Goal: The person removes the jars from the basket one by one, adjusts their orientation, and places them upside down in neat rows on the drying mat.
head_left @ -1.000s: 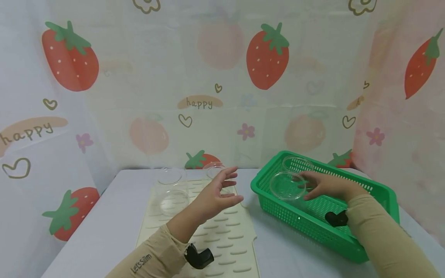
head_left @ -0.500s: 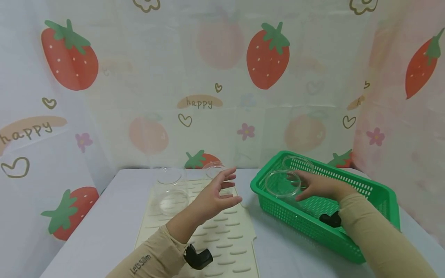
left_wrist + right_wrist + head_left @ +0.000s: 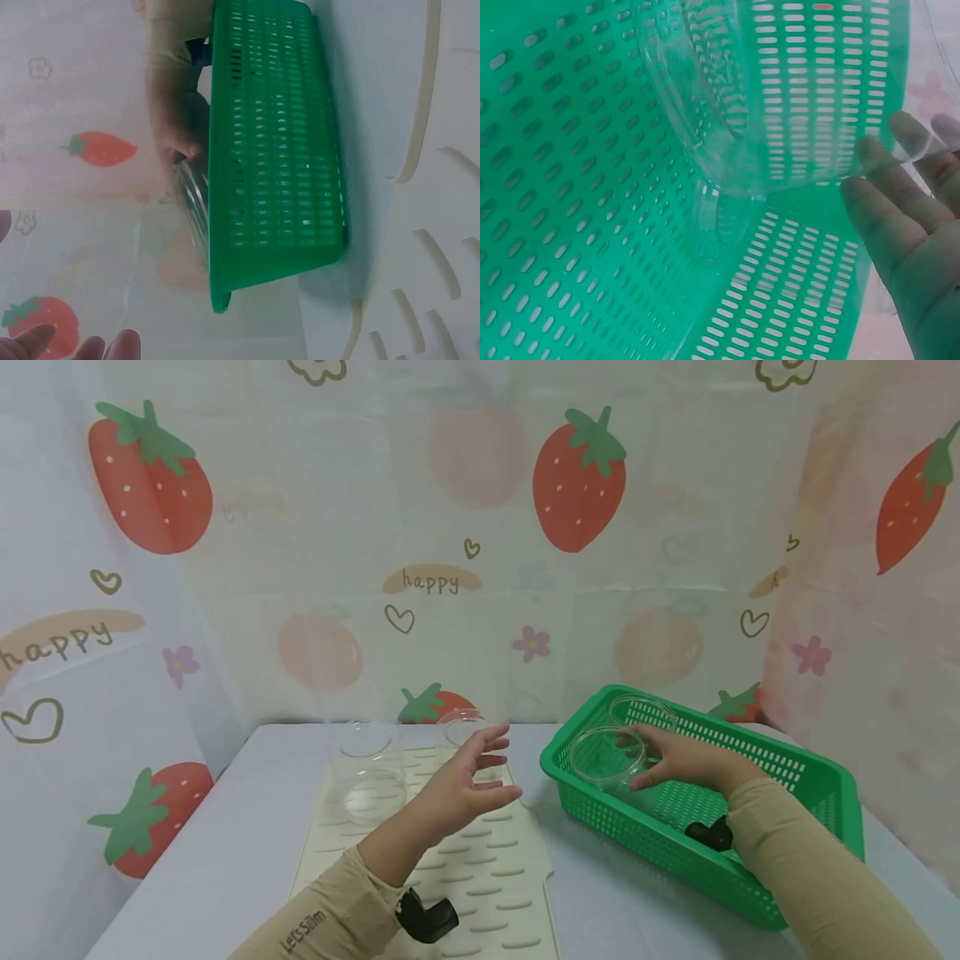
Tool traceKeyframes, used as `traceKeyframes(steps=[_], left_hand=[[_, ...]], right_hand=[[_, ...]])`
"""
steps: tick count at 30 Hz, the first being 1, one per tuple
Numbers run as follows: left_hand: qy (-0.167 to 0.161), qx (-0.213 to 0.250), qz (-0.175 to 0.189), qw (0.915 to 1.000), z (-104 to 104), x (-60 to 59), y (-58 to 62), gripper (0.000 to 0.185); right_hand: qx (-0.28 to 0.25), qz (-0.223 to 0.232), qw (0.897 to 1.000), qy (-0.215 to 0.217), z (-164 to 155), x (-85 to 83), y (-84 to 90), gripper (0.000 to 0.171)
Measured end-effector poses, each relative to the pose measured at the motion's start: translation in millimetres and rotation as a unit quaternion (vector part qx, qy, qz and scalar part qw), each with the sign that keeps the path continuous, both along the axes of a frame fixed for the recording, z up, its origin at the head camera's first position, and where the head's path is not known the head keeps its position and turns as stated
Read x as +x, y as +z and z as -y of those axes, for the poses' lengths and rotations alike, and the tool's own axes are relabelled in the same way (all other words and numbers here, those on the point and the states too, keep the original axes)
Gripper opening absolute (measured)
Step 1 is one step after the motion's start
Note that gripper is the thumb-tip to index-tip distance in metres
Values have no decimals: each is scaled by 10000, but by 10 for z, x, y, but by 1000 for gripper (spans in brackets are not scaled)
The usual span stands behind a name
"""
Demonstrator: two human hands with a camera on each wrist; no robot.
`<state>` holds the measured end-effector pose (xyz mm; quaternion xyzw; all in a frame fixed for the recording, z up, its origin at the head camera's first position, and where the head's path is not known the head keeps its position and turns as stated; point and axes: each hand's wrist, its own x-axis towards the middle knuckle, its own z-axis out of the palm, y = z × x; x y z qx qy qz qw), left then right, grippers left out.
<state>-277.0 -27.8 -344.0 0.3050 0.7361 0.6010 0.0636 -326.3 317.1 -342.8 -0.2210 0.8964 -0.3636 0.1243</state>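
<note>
My right hand [image 3: 693, 760] reaches into the green plastic basket [image 3: 757, 881] and grips a clear round container [image 3: 607, 756] by its right side, near the rim. In the right wrist view the fingers [image 3: 889, 206] curve against its transparent wall. Just behind it, inside the basket, is another clear round container [image 3: 642, 710]. My left hand [image 3: 453, 781] hovers above the cream mat [image 3: 487, 860], fingers spread and holding nothing. A clear round container [image 3: 367, 777] stands on the mat to its left. A further clear one [image 3: 461, 722] is partly hidden behind that hand.
White cloth covers the table [image 3: 202, 835], with the mat left of the basket. Slotted walls surround the basket's inside. A printed strawberry curtain [image 3: 480, 543] hangs close behind the table and along both sides.
My right hand has shifted left inside the basket, and the front clear container has moved left with it. The left hand has stayed in nearly the same place.
</note>
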Motion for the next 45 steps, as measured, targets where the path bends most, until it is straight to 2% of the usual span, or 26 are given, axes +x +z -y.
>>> traceKeyframes(steps=[9, 14, 21, 28, 36, 45], left_hand=[[-14, -20, 11, 10000, -9, -3, -1, 74], [-16, -64, 21, 10000, -11, -8, -5, 73], [-2, -62, 21, 10000, 0, -2, -3, 72], [41, -71, 26, 10000, 11, -9, -6, 73], [102, -103, 18, 9999, 16, 11, 22, 74], [86, -100, 12, 9999, 25, 18, 23, 74]], right_hand=[[-32, -66, 10000, 35, -2, -2, 8, 82], [-5, -277, 9996, 35, 3, -2, 18, 79], [-183, -393, 9990, 144, 37, 1, 50, 86], [-258, -539, 9982, 2, 8, 9, 68, 78], [-436, -803, 9957, 175, 3, 44, 188, 83], [-638, -777, 9947, 194, -8, 55, 286, 81]])
